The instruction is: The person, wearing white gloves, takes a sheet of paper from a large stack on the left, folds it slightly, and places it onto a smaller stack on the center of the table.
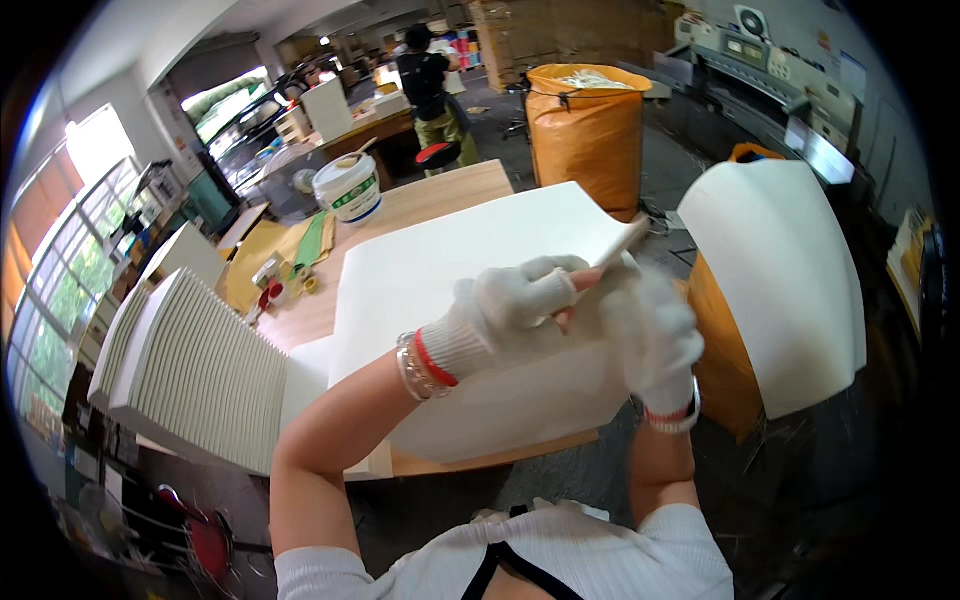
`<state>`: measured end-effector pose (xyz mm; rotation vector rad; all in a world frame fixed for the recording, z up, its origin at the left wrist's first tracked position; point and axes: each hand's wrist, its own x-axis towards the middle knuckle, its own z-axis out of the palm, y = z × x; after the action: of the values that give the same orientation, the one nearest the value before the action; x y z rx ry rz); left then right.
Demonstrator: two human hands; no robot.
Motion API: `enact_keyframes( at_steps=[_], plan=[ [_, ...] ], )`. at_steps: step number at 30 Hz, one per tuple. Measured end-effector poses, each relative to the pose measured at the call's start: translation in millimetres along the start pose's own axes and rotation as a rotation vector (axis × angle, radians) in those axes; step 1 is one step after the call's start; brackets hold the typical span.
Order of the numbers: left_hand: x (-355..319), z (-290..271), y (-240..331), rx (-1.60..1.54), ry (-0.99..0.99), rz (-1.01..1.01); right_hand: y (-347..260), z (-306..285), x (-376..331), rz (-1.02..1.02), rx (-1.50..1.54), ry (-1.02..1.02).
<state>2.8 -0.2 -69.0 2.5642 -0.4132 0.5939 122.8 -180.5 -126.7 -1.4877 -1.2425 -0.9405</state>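
Observation:
Both my hands wear white knitted gloves over the right part of a large white sheet [450,250] on the wooden table. My left hand [520,300] has its fingers curled, with bare fingertips poking out of the glove; what they grip, if anything, is hidden. Right beside it, my right hand [650,330] is smeared by motion, so its fingers cannot be made out. A thin, flat, beige strip [625,240] sticks up between the hands, pointing toward the far right; which hand has it is unclear.
At left stands a tall, leaning stack of white sheets [200,370]. A white bucket [348,187] and tape rolls [275,290] sit on the table [440,195]. Beyond are an orange sack [585,140] and a person [425,85]. More white sheets [785,290] drape over another orange sack at right.

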Motion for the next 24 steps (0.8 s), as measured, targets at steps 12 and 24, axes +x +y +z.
enact_keyframes(
  at_steps=[12,24],
  plan=[
    [-16,-22,17,0.890,-0.016,-0.131,-83,43,-1,-0.270,0.019,-0.318],
    [-177,-233,-26,-0.366,1.484,-0.095,-205,145,-8,-0.369,0.196,-0.413]
  ],
)
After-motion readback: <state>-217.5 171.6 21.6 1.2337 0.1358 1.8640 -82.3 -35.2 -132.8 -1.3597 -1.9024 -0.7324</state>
